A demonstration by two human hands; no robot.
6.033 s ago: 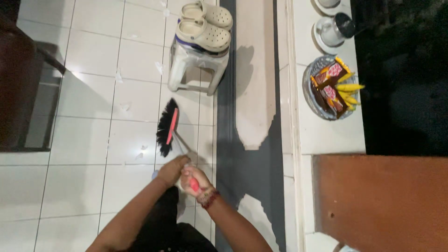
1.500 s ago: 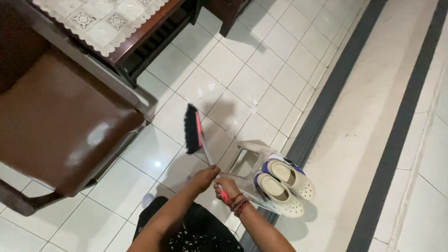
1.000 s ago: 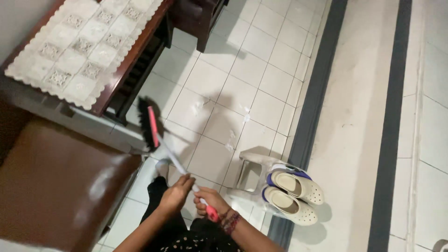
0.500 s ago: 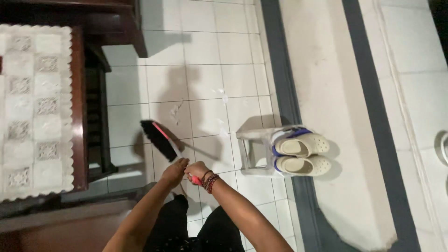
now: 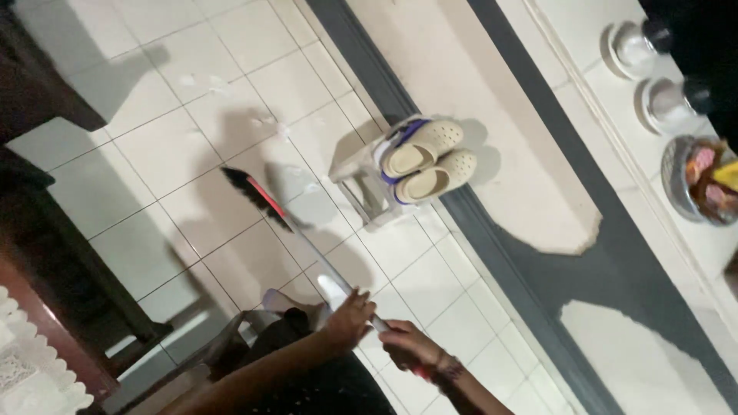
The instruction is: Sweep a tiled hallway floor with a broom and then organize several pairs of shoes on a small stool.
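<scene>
Swung left, black-bristled broom [image 5: 257,200]; both hands [image 5: 377,330] grip its handle.

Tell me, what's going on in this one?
A person is sweeping a white tiled floor. Both hands grip the handle of a broom, the left hand above the right hand, with the dark bristle head out on the tiles. Just beyond the broom stands a small stool with a pair of cream clogs on top. Dark wooden furniture is on the left.
</scene>
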